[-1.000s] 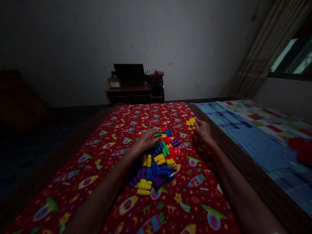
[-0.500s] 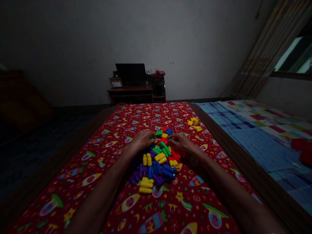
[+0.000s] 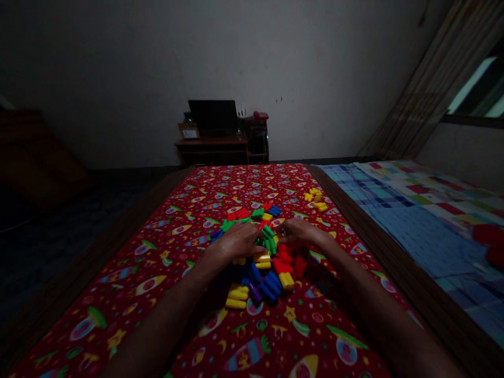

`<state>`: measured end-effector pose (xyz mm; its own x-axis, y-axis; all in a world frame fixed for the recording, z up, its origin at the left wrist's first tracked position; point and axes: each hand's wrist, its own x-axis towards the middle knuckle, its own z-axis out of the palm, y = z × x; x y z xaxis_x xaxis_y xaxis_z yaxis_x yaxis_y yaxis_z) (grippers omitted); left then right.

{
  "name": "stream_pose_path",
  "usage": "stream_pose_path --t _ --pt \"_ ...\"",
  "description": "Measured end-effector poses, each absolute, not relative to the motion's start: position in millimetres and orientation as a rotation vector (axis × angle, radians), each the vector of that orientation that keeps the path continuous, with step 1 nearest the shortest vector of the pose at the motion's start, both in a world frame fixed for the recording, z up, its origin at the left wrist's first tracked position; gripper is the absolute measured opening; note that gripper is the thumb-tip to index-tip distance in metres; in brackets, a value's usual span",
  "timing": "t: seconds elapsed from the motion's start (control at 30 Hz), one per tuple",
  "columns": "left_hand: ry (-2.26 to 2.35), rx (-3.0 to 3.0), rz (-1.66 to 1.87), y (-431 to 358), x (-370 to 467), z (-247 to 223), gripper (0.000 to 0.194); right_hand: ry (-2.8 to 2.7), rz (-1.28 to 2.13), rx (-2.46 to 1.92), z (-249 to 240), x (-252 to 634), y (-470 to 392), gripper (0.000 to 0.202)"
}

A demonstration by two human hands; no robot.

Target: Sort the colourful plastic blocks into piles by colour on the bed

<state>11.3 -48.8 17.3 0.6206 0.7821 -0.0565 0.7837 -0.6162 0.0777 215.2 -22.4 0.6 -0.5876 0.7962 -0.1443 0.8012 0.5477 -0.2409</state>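
Note:
A heap of coloured plastic pieces lies on the red patterned cloth (image 3: 149,320): green pieces (image 3: 269,240) in the middle, red pieces (image 3: 286,258) on the right, blue pieces (image 3: 270,286) and yellow pieces (image 3: 237,296) toward the front. Over the heap's left side, my left hand (image 3: 242,240) has its fingers apart, the thumb beside a yellow piece (image 3: 263,262); no piece shows in its grasp. My right hand (image 3: 295,231) is at the upper right of the heap, above the red pieces. Its fingers curl inward, and what lies under them is too dark to make out.
Several yellow pieces (image 3: 315,198) lie apart near the cloth's right far edge. Beyond the far end stands a small desk (image 3: 212,140) with a dark monitor (image 3: 213,116). Blue checked bedding (image 3: 378,220) adjoins on the right.
My left hand has moved nearer and slightly right, uncovering red and green pieces behind it. My right hand has shifted slightly right. Several pieces in the heap have shifted, and the view has moved a little.

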Motion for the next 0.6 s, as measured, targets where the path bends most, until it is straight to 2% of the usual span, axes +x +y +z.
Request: stream_pose_path --t 0.13,0.27,0.37,0.6 --pt "1.299 2.721 -0.196 -53.3 16.6 21.2 0.018 2.793 -0.323 1.399 -14.2 209.9 -24.5 0.027" --pt "1.256 2.663 -0.223 -56.8 19.4 24.0 0.029 2.929 -0.459 1.519 -15.7 213.3 -16.5 0.029" --pt "1.264 2.622 -0.191 -59.8 19.5 23.9 0.031 2.962 -0.552 1.811 -11.4 229.4 0.2 0.016" --pt "1.158 2.533 -0.078 -55.7 17.7 20.8 0.022 2.673 -0.279 2.739 -24.9 293.2 31.5 0.022"
